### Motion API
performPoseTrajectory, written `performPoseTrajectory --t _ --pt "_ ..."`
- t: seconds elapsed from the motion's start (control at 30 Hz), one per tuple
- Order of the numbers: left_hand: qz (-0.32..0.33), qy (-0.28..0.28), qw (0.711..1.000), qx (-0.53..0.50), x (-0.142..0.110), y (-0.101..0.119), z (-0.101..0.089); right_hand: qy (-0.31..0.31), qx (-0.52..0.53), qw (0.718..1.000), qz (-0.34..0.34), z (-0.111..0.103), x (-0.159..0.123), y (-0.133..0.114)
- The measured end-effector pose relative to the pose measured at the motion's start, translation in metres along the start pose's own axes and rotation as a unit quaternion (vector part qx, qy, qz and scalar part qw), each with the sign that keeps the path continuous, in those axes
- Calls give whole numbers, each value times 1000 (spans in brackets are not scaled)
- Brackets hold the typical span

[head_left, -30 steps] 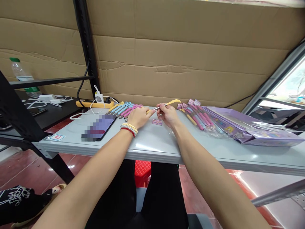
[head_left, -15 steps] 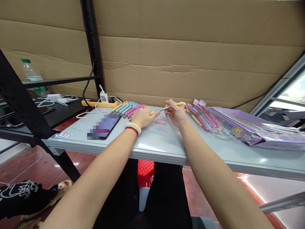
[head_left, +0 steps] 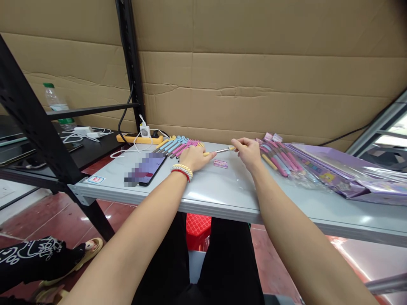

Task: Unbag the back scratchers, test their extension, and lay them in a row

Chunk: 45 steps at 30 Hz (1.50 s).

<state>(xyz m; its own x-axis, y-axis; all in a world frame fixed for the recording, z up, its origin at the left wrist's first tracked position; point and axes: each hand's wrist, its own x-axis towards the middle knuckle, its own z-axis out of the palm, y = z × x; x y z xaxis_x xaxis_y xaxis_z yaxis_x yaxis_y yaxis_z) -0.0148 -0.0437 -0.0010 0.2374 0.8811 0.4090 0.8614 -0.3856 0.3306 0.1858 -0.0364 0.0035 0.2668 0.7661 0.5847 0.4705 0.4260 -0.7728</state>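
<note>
Right hand has shifted away from left hand, pen spanning open tabletop.

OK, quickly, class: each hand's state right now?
Left hand: closed, holding one end of the yellow-ended stick.
Right hand: closed on its other end.

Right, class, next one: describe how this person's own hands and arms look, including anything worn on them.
The left hand is gloveless, with a chunky twisted band in pale yellow and light grey at its wrist, and a thin red band beside it. The right hand is gloveless too, with nothing visible at its wrist. No sleeves show on either side.
</note>
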Motion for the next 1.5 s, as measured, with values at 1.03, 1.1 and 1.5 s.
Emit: performPoseTrajectory --t 1.03,1.1,1.5 --pt "-157 49 985 -58 12 -22 -5 -18 108 977 180 -4 3 0" --pt "-151 49 986 -52 13 -23 -5 -21 103 979 175 -2 2 0" --pt "-150 65 986 -44 14 -23 -3 -17 193 966 173 -2 5 -2"
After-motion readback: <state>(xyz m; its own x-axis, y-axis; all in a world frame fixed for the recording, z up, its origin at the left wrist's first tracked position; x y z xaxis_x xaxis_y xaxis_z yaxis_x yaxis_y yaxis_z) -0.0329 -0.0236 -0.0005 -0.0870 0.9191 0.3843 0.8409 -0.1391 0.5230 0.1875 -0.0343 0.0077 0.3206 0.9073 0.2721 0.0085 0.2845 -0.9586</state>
